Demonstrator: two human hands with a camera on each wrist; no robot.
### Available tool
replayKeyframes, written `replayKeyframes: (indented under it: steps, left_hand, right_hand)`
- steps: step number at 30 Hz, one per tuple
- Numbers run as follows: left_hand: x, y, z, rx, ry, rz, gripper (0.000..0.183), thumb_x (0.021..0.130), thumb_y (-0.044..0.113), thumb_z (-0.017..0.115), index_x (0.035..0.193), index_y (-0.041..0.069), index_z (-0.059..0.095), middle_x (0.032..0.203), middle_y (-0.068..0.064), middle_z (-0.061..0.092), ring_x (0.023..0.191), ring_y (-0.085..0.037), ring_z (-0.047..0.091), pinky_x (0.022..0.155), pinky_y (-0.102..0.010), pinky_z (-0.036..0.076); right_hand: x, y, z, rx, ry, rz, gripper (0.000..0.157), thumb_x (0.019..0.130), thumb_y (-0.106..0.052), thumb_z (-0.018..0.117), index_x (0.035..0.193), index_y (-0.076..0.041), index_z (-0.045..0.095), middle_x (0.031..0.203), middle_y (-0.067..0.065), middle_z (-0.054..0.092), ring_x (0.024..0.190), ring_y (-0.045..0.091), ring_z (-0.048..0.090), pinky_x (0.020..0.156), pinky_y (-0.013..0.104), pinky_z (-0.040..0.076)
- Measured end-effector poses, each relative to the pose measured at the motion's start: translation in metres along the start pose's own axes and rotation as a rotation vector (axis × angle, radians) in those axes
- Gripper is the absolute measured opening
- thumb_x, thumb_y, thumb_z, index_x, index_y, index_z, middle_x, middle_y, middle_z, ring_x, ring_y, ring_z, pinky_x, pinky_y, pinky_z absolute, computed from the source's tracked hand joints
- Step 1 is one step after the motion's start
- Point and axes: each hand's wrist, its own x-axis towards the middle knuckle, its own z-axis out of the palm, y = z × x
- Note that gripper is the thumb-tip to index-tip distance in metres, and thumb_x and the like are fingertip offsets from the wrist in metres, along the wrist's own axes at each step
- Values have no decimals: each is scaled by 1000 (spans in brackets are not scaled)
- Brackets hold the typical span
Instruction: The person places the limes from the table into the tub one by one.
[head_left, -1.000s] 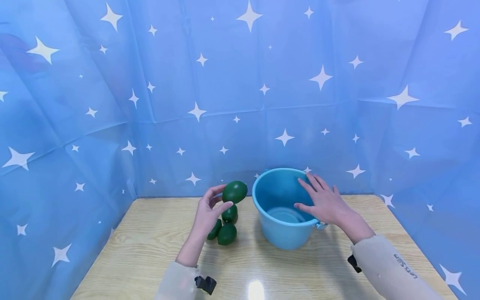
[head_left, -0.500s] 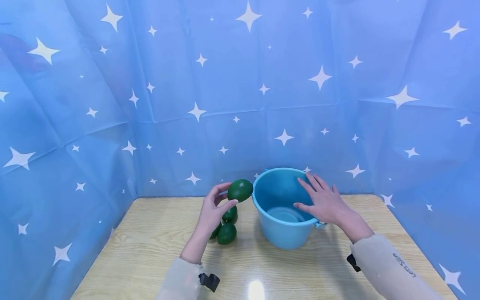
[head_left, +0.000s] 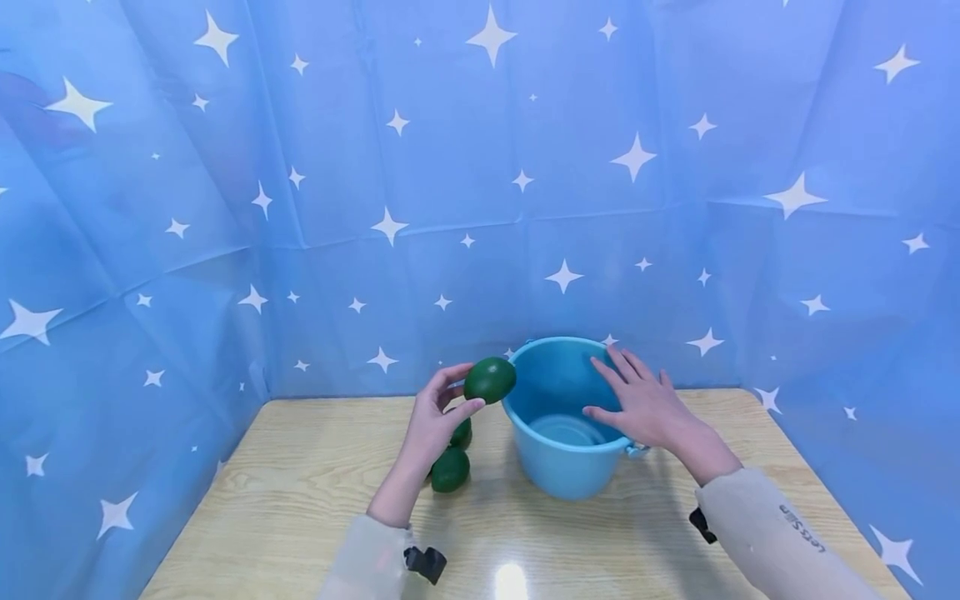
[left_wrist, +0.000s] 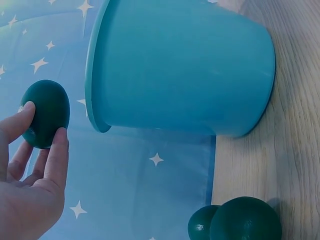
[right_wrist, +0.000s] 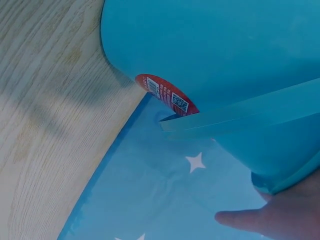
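Note:
My left hand (head_left: 432, 414) pinches a dark green, smooth, egg-shaped fruit (head_left: 490, 380) between thumb and fingertips, raised to the left rim of a blue bucket (head_left: 567, 475). In the left wrist view the held fruit (left_wrist: 50, 110) is off the bucket's mouth, with the bucket wall (left_wrist: 180, 70) beside it. My right hand (head_left: 651, 406) lies over the bucket's right rim with its fingers spread and fairly straight, the thumb over the opening. Two more green fruits, one nearer (head_left: 450, 469) and one partly hidden (head_left: 462, 433), rest on the table below my left hand.
The wooden table (head_left: 300, 500) meets a blue star-patterned cloth (head_left: 450, 167) at the back and sides. A bucket handle (right_wrist: 250, 112) and a red label (right_wrist: 167, 94) show on the bucket's outside in the right wrist view. The visible bucket floor (head_left: 566, 430) is bare.
My left hand has carried the green fruit a little to the right, up to the bucket's rim. My right hand and the bucket have stayed in place.

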Motion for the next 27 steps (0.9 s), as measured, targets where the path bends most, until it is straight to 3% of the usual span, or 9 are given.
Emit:
replayKeyframes:
  steps: [13,17,27]
  left_hand:
    - [0,5,5,-12,-6,-22,49,91,14,73,137,14,56,140,-7,58,121,-27,61,103,-45,53]
    - [0,6,8,-9,-18,-8,49,92,13,72,137,12,56,140,-8,58,121,-28,62,99,-39,56]
    - [1,7,14,-21,-37,-1,47,92,13,72,137,13,57,139,-8,59,122,-31,60,98,-39,56]
  right_hand:
    - [-2,0,1,9,3,1,86,93,-60,58,158,-11,28,165,22,17,149,48,16,109,82,16]
    - [-2,0,2,10,4,6,86,93,-59,58,158,-12,28,165,22,17,149,48,15,109,82,16]
    - [0,-1,1,7,6,11,86,92,-58,60,157,-10,29,165,22,18,149,49,16,108,82,16]
